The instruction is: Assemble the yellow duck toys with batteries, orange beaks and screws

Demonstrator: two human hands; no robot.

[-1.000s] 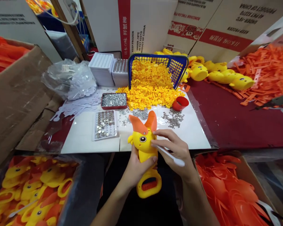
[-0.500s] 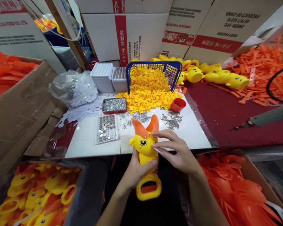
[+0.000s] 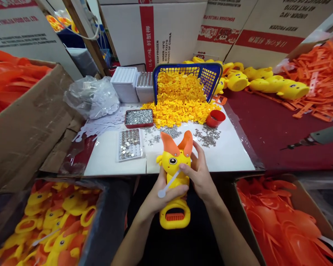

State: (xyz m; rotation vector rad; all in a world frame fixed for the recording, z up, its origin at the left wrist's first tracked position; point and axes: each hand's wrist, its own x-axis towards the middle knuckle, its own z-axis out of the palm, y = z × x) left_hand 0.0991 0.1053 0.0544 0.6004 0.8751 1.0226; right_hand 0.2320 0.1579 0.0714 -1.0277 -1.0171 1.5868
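Note:
An upright yellow duck-shaped toy (image 3: 177, 181) with a spread orange beak (image 3: 170, 144) is held over my lap, just in front of the table edge. Its looped handle (image 3: 174, 225) has an orange trigger inside. My left hand (image 3: 159, 192) wraps round the toy's neck from the left, thumb across the front. On the other side, my right hand (image 3: 201, 173) grips the head, its fingers partly hidden behind. The right thumb presses the upper end of a thin white plastic tab (image 3: 168, 184) against the head. The tab's round end slants down over my left hand.
On the table are a blue basket (image 3: 215, 83) spilling yellow pieces, a screw tray (image 3: 139, 118), a red cup (image 3: 215, 118), loose screws, a tray of round discs (image 3: 130, 144) and white tabs (image 3: 100, 125). A screwdriver (image 3: 310, 139) juts in right. Boxes of ducks (image 3: 55, 218) and orange parts (image 3: 283, 221) flank me.
My right hand has gone from fingertips at the beak and cheek to gripping the head with its thumb in front. The white tab now shows clearly across the toy. The view has shifted slightly.

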